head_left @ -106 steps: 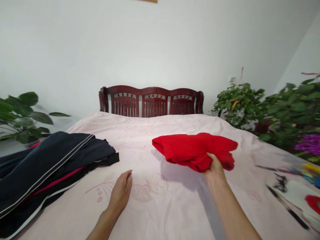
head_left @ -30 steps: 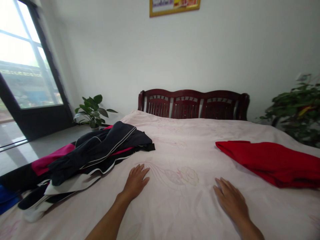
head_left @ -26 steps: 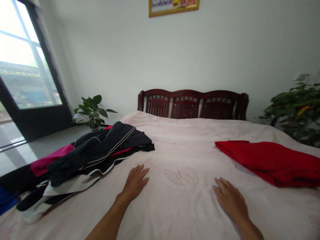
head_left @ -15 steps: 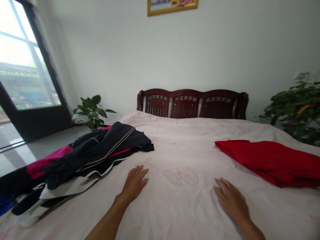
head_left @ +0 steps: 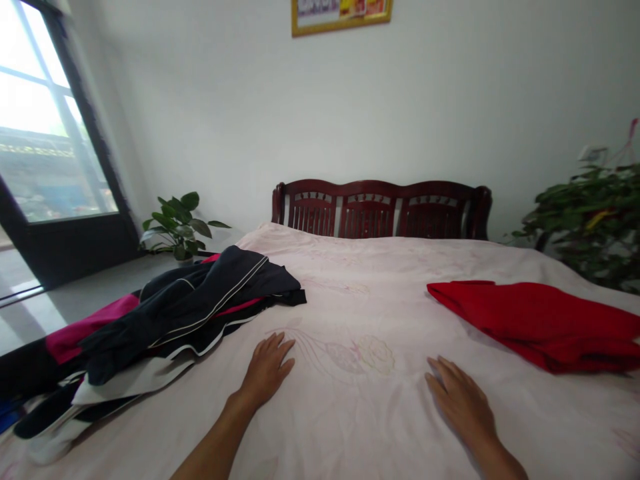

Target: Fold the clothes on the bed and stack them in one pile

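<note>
Both of my hands rest on a pale pink sheet [head_left: 340,413] with a flower pattern. My left hand [head_left: 269,367] lies palm down with its fingers stretched out, nearest to a pile of dark clothes [head_left: 200,300] with white piping and pink parts. My right hand [head_left: 463,400] is also palm down, its fingers extended and holding nothing. Up and to the right of it lies a folded red garment [head_left: 540,320], apart from the hand. Between the hands a printed flower shows on the sheet.
A dark red wooden bench back [head_left: 370,207] stands behind the sheet, against the wall. One potted plant [head_left: 177,223] is at the left, and another leafy plant [head_left: 595,220] at the right. A glass door [head_left: 65,167] is on the far left; a gold-framed picture [head_left: 343,30] hangs above.
The view has shifted very slightly. Both hands keep the same place on the sheet, and the clothes have not moved.
</note>
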`<state>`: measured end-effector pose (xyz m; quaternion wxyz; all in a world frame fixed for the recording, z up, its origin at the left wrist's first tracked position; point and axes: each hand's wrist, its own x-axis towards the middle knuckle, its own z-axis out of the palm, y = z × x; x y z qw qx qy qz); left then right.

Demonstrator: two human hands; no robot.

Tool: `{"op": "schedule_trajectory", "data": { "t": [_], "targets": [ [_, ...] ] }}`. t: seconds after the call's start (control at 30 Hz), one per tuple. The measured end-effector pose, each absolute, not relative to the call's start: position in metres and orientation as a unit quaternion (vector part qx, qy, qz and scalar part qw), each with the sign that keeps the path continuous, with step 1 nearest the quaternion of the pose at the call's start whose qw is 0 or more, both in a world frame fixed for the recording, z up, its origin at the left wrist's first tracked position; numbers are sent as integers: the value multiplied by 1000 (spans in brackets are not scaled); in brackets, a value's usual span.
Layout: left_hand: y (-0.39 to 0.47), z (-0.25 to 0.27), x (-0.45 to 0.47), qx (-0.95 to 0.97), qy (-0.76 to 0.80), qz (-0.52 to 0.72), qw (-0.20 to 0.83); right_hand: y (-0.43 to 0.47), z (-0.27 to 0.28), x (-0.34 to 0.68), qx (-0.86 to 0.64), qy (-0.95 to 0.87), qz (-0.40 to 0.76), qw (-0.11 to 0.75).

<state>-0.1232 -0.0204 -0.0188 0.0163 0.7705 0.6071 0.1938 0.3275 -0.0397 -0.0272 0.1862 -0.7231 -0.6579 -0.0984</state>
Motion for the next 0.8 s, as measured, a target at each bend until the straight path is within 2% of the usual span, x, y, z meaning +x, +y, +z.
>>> {"op": "schedule_trajectory", "data": {
  "t": [0.8],
  "targets": [
    [-22, -15, -122, 770, 611, 183, 20, -41, -25, 327, -722, -659, -90, 193]
  ]
}}
